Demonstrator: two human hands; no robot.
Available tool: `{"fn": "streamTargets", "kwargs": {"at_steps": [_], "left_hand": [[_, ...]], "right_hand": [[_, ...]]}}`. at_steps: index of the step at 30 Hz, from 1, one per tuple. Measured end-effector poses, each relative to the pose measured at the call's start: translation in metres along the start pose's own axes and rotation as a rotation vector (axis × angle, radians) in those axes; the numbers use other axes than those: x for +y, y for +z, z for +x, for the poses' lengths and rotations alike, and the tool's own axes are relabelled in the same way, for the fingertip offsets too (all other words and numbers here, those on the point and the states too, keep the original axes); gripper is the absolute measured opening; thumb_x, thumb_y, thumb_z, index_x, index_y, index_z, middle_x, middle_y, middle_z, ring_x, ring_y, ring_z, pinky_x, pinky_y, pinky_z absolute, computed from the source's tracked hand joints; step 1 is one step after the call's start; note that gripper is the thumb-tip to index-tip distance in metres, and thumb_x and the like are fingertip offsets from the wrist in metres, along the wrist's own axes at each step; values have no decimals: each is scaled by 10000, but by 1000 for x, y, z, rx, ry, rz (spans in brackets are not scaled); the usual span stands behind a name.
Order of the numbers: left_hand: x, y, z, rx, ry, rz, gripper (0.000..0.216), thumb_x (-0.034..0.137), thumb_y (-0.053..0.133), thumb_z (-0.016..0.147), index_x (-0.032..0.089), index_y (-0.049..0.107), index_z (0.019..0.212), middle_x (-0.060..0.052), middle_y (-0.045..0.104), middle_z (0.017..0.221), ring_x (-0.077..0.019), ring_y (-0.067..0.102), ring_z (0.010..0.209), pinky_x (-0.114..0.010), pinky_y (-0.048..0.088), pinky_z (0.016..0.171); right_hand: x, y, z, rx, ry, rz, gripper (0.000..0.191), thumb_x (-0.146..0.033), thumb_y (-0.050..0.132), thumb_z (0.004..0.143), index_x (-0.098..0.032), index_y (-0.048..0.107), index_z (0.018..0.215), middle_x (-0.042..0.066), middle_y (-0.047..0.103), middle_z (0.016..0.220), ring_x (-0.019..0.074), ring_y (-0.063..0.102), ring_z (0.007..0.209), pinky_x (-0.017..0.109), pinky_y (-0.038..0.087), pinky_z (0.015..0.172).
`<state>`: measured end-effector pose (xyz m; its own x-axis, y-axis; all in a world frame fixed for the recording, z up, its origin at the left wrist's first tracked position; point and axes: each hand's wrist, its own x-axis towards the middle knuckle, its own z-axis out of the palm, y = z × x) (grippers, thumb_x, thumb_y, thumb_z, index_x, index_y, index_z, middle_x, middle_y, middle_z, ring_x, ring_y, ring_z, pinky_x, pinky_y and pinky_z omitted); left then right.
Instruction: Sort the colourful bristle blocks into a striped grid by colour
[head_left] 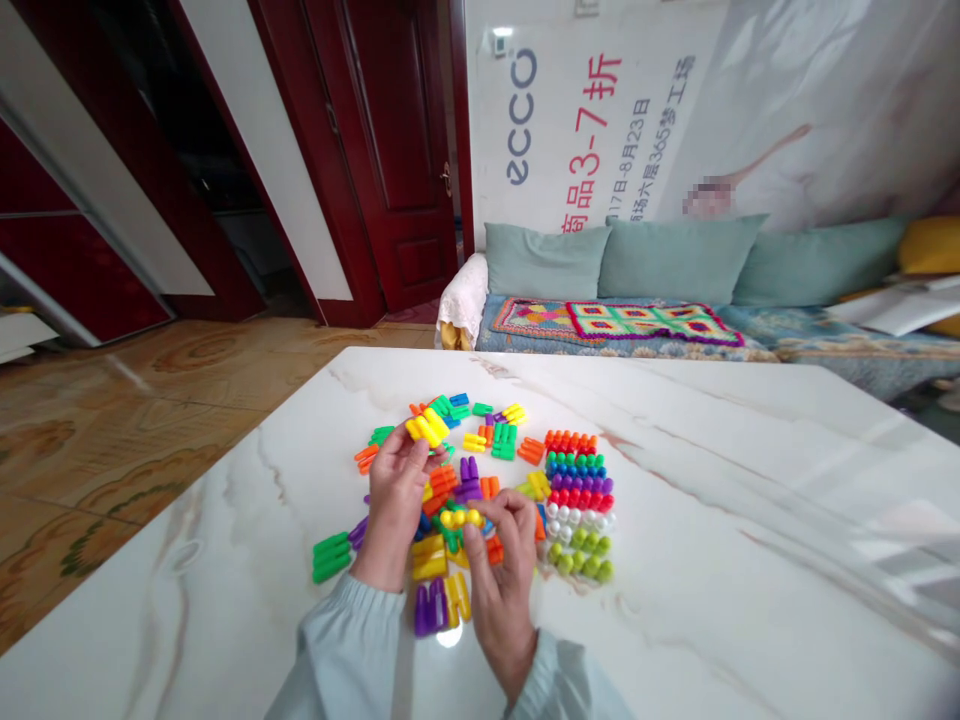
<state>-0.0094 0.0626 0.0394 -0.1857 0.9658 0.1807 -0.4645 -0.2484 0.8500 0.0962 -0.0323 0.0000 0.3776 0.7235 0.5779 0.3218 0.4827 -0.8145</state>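
My left hand (396, 500) is raised over the pile and grips a yellow toy block (428, 428) between thumb and fingers. Lower and to the right, my right hand (504, 560) pinches another yellow block (462, 518), whose rounded knobs face me. Below and around both hands lie loose plastic blocks with rounded ends, among them a purple block (469, 480), a green block (331, 557) and a purple block (431, 608) near me. Right of my right hand, blocks are lined up in colour rows, with red blocks (571, 442) farthest and lime green blocks (581, 565) nearest.
Everything lies on a white marbled table (720, 480). Behind its far edge stands a sofa (517, 320) with pale green cushions (679, 258) and a crocheted mat (652, 322). A dark red door (397, 150) is at the back left.
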Motion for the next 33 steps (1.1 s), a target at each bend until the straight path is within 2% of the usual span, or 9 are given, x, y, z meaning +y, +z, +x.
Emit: {"fn": "streamTargets", "kwargs": {"at_steps": [5, 9, 12, 15, 19, 22, 25, 30, 33], "left_hand": [[18, 4, -31, 117, -43, 30, 441, 355, 872, 635, 148, 679, 972, -23, 693, 885, -117, 659, 735, -206, 541, 677], [21, 2, -81, 193, -94, 222, 522, 431, 836, 663, 147, 684, 1073, -71, 726, 989, -175, 693, 816, -247, 556, 718], [10, 5, -120, -141, -214, 436, 403, 384, 777, 728, 128, 720, 1035, -104, 745, 955, -234, 702, 842, -305, 567, 739], [-8, 13, -147, -472, -255, 665, 207, 219, 691, 763, 144, 751, 947, -75, 749, 857, -209, 682, 760, -300, 548, 714], [-29, 20, -154, -636, -179, 897, 225, 128, 629, 769, 184, 747, 953, -51, 735, 856, -217, 667, 796, -326, 534, 754], [-35, 20, -151, -649, 11, 1023, 282, 81, 598, 785, 215, 730, 995, -66, 713, 990, -246, 648, 970, -384, 517, 887], [-38, 19, -148, -648, 71, 1068, 310, 60, 544, 827, 225, 705, 1035, -72, 686, 1045, -240, 640, 1017, -398, 523, 912], [-44, 18, -150, -620, 163, 1025, 459, 2, 490, 820, 240, 604, 1195, -72, 650, 1156, -226, 616, 1109, -396, 522, 964], [-46, 16, -153, -591, 205, 966, 477, 22, 547, 802, 228, 550, 1233, -80, 626, 1192, -221, 601, 1134, -373, 526, 968]], "right_hand": [[-4, -12, 4, -15, -68, 35, 127, -214, 562, 946, -249, 639, 1040, 29, 552, 940, 187, 550, 900, 324, 451, 775], [-11, -49, -6, -1, 3, 47, 85, -220, 565, 949, -234, 627, 1006, 23, 581, 915, 164, 551, 817, 287, 452, 704], [-9, -92, -17, -31, 51, -24, 100, -251, 578, 946, -226, 626, 1030, 32, 620, 939, 169, 574, 827, 291, 477, 729], [3, -136, -24, -90, 133, -146, 125, -302, 571, 948, -208, 634, 999, 28, 652, 881, 167, 599, 762, 278, 498, 692], [19, -171, -29, -224, 214, -346, 181, -347, 555, 948, -193, 650, 958, 40, 675, 840, 165, 608, 678, 267, 501, 622], [21, -177, -31, -278, 163, -415, 223, -337, 510, 967, -192, 668, 1025, 72, 683, 932, 186, 645, 777, 282, 526, 690], [18, -175, -32, -256, 119, -414, 249, -328, 470, 983, -191, 670, 1042, 87, 677, 972, 193, 657, 841, 282, 536, 723], [18, -172, -31, -213, 150, -442, 219, -358, 505, 962, -192, 648, 973, 46, 675, 850, 152, 614, 650, 252, 510, 593], [22, -173, -32, -171, 181, -437, 214, -369, 516, 949, -190, 630, 971, 36, 676, 820, 150, 620, 645, 246, 515, 584]]}}
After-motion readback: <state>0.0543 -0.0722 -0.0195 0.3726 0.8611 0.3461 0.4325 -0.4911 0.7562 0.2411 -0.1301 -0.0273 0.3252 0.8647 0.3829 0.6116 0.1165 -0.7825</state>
